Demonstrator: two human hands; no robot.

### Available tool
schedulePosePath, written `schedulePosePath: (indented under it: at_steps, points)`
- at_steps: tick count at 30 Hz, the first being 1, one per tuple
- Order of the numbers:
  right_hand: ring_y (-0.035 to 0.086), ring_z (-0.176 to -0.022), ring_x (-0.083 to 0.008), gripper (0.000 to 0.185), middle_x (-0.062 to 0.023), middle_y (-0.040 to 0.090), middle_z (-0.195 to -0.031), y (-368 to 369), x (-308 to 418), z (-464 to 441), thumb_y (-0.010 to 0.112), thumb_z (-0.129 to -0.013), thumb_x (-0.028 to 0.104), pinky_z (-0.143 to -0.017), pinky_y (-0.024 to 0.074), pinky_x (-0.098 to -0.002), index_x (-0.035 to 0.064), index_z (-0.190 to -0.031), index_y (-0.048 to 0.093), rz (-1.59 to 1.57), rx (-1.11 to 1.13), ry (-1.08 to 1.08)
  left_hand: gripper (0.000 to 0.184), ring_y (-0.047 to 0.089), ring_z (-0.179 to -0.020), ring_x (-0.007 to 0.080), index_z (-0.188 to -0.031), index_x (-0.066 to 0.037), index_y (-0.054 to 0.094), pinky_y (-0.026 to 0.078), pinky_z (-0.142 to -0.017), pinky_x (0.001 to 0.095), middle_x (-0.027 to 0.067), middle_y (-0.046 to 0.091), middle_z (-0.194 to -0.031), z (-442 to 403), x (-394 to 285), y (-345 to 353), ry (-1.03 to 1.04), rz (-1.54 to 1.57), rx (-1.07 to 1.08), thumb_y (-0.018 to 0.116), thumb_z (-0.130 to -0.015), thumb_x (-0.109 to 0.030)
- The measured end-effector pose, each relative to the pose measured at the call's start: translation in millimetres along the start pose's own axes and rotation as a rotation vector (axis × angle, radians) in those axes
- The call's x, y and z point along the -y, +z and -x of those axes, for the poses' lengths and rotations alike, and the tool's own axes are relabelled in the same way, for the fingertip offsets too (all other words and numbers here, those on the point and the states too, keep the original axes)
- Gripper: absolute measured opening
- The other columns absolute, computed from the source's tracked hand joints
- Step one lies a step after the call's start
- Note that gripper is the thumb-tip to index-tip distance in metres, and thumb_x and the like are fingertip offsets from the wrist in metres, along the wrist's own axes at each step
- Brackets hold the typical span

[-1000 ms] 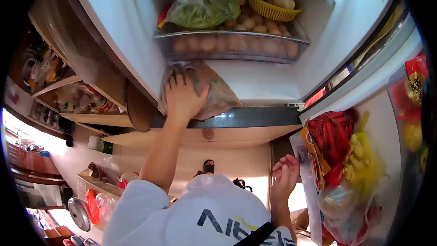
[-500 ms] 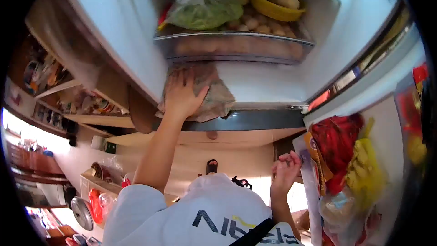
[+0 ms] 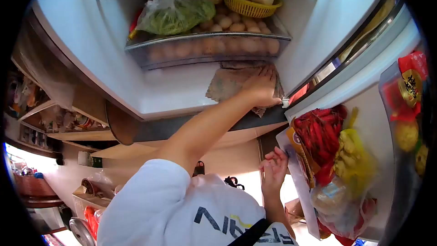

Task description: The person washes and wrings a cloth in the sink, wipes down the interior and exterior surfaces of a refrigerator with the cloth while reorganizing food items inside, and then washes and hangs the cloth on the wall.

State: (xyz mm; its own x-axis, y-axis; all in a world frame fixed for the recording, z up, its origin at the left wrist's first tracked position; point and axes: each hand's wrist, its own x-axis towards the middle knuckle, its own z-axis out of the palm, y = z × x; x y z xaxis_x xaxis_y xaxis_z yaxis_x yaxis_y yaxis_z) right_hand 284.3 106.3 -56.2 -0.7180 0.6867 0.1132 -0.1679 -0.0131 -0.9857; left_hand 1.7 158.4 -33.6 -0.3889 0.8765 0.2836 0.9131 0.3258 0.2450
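Observation:
My left hand (image 3: 261, 89) lies on a crumpled grey-brown cloth (image 3: 225, 84), palm down, near the right end of the fridge's white floor (image 3: 175, 86). Its fingers are stretched out over the fabric, which hangs partly over the front edge. Just above is a clear drawer (image 3: 200, 50) full of eggs (image 3: 236, 27), with a bag of green vegetables (image 3: 182, 14) and a yellow basket (image 3: 248, 7) resting on top. My right hand (image 3: 274, 173), beside the open door's shelf, has loosely bent, parted fingers and holds nothing.
On the right, the open fridge door carries red chillies (image 3: 321, 127), ginger in a yellow net bag (image 3: 353, 159) and a red packet (image 3: 413, 82). To the left stand wooden shelves (image 3: 82, 134) with assorted items. A cardboard box (image 3: 86, 196) and a metal lid (image 3: 82, 232) are lower left.
My left hand has slid the cloth from the left side of the fridge floor to the right side. My right hand stays beside the door. The camera view has shifted slightly.

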Motion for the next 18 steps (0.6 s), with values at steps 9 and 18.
schedulePosePath:
  at_steps: [9, 18]
  points:
    - [0.054, -0.091, -0.0130, 0.040, -0.0074, 0.054, -0.111, 19, 9, -16, 0.058, -0.090, 0.002, -0.079, 0.0464, -0.0250, 0.0024, -0.128, 0.045, -0.048, -0.084, 0.008, 0.080, 0.037, -0.140, 0.0301, -0.140, -0.001, 0.044, 0.030, -0.115, 0.0456, 0.0175, 0.041, -0.149, 71, 10, -15, 0.293, -0.061, -0.041, 0.077, -0.071, -0.024]
    - [0.055, -0.098, -0.0158, 0.032, -0.0180, 0.055, -0.126, 22, 4, -13, 0.054, -0.087, -0.001, -0.092, 0.0431, -0.0314, 0.0034, -0.118, 0.047, -0.032, -0.151, -0.097, 0.076, 0.031, -0.140, 0.0452, -0.143, -0.006, 0.046, 0.026, -0.113, 0.0563, 0.0300, 0.035, -0.149, 121, 46, -61, -0.244, -0.197, -0.060, 0.064, -0.084, -0.050]
